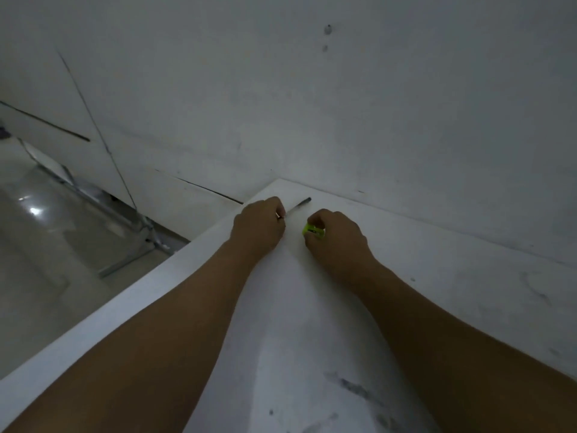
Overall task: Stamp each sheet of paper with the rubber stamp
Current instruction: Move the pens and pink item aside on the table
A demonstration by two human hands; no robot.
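Gripping the yellow-green rubber stamp (313, 229) just right of the pen (299, 205), the right hand (338, 242) looks set to stamp, the left hand (259, 228) pinching the pen's near end; the next move needs a sheet, none plainly visible.

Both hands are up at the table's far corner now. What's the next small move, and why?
Probably press the yellow-green stamp straight down where it is: the right hand grips it low over the white table, while the left hand pinches the end of the pen beside it. No sheet's edge is clear here, so confirm paper lies underneath first.
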